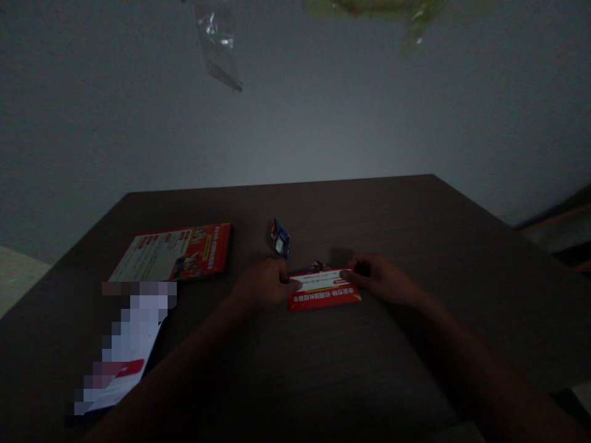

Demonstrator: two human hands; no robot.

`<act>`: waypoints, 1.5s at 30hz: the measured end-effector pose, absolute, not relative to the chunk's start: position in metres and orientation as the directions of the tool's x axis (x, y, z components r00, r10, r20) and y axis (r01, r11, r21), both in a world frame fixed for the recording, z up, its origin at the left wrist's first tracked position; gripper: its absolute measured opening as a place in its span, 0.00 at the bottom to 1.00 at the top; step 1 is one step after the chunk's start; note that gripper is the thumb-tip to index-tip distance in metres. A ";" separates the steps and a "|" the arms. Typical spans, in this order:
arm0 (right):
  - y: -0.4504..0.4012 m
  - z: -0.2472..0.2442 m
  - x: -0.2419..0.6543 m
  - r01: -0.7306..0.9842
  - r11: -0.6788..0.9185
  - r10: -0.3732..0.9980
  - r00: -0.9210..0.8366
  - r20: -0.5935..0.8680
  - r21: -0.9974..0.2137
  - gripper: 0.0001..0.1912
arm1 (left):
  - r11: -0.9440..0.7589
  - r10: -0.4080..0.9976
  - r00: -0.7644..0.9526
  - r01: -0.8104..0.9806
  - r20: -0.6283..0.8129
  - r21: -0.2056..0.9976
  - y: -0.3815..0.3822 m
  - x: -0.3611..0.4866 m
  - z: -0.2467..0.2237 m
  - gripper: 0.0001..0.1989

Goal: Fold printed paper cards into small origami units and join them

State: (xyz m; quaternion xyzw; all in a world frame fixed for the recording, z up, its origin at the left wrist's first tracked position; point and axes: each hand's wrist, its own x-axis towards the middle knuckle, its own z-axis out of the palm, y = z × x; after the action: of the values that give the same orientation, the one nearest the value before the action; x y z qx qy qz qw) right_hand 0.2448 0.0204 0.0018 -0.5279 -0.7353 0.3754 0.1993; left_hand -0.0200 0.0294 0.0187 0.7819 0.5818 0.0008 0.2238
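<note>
A red and white printed leaflet (325,298) is held between both hands above the dark table, its printing upside down to me. My left hand (265,283) pinches its left edge, with the thumb on the white part. On the right edge my right hand (376,278) grips it the same way, thumb on top. Part of the leaflet's far side is hidden behind its upper edge. Just beyond my left hand stands a small blue folded piece (279,239) with a picture on it.
A stack of red and white leaflets (203,252) lies at the left on the dark table (351,209). Nearer me is a partly pixelated white item (138,344). A pale wall rises behind, with clear plastic (219,46) on it.
</note>
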 end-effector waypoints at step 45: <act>0.022 -0.013 0.219 -0.094 -0.112 0.984 -0.148 -0.097 -0.989 0.10 | -0.610 0.768 0.275 0.589 0.579 0.530 0.003 0.008 -0.005 0.06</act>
State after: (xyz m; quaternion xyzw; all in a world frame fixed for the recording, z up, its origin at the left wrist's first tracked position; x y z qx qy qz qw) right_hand 0.2188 0.0220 -0.0133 -0.4624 -0.4814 0.5850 0.4607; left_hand 0.0078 0.0026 -0.0051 0.7914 0.4288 0.4228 0.1055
